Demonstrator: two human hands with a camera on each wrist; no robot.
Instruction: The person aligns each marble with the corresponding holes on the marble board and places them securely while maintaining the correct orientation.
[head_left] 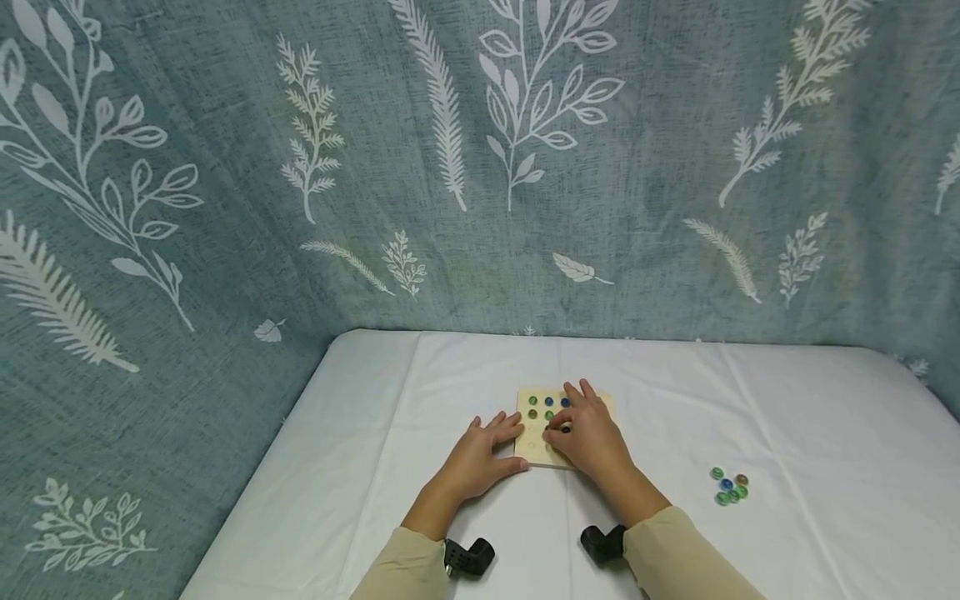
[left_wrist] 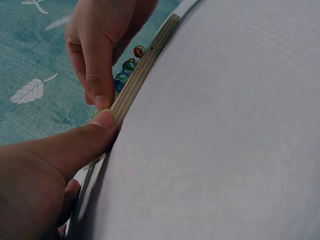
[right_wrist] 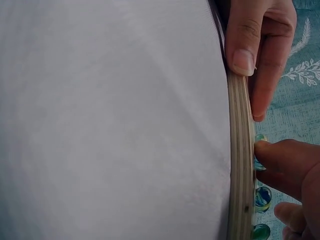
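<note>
A light wooden board [head_left: 531,457] with shallow round hollows lies on the table, several glass marbles seated in rows on it. My left hand [head_left: 482,457] is at its left side, fingers spread and relaxed; the thumb touches the front-left corner. Over the board's middle, my right hand [head_left: 596,433] pinches a marble [right_wrist: 258,164] between thumb and index finger, its other fingers raised. That hand covers much of the board's right part. A green marble [head_left: 532,401] and a blue marble [head_left: 549,402] sit in the back row, a brown marble [head_left: 532,414] in front of them.
Several loose marbles [head_left: 734,496] in green, blue and brown lie grouped on the white tablecloth [head_left: 810,417], right of the board. A green leaf-patterned curtain [head_left: 637,167] hangs behind and left of the table. Black wrist devices [head_left: 471,558] sit at both sleeves.
</note>
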